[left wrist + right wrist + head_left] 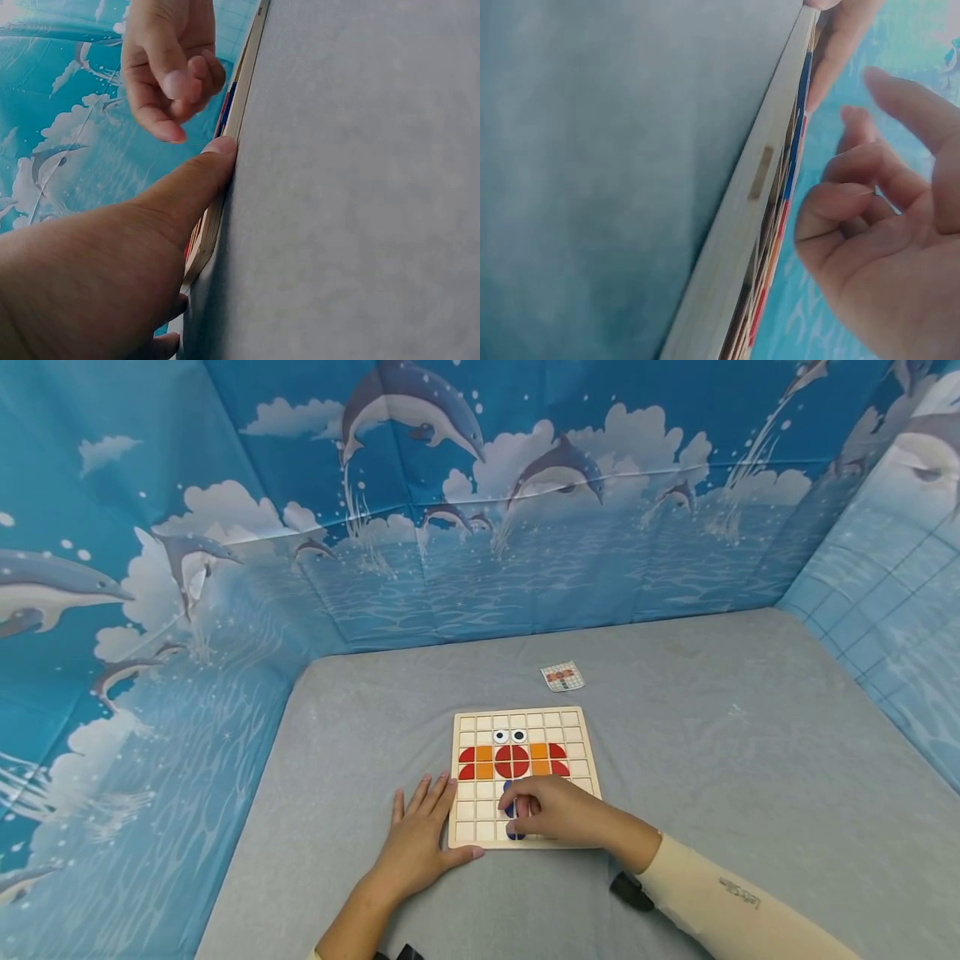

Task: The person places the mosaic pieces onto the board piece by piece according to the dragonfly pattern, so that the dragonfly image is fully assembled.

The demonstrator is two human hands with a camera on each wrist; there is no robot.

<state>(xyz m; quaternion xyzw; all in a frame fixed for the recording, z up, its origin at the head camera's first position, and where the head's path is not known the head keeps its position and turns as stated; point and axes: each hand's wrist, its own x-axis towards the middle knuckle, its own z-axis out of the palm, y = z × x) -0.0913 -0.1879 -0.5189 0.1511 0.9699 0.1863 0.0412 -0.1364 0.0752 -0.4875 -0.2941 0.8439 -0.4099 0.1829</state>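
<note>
A wooden grid board (452, 827) lies on the grey cloth. Red quarter pieces form a disc (505, 755) in it, flanked by orange squares (483, 753) and red end pieces (558, 750). Two eye discs (501, 737) sit above, and blue pieces (515, 836) run below, partly covered by my right hand. My left hand (415, 852) rests with spread fingers along the board's left edge, its thumb against the near edge. Over the lower columns hovers my right hand (566, 810), index finger and thumb apart, other fingers loosely bent, nothing held between them in the right wrist view.
Beyond the board lies a small pattern card (562, 676) with a similar red, orange and blue figure. Grey cloth (697, 735) covers the surface. A blue dolphin-print curtain (480, 585) hangs behind and at both sides.
</note>
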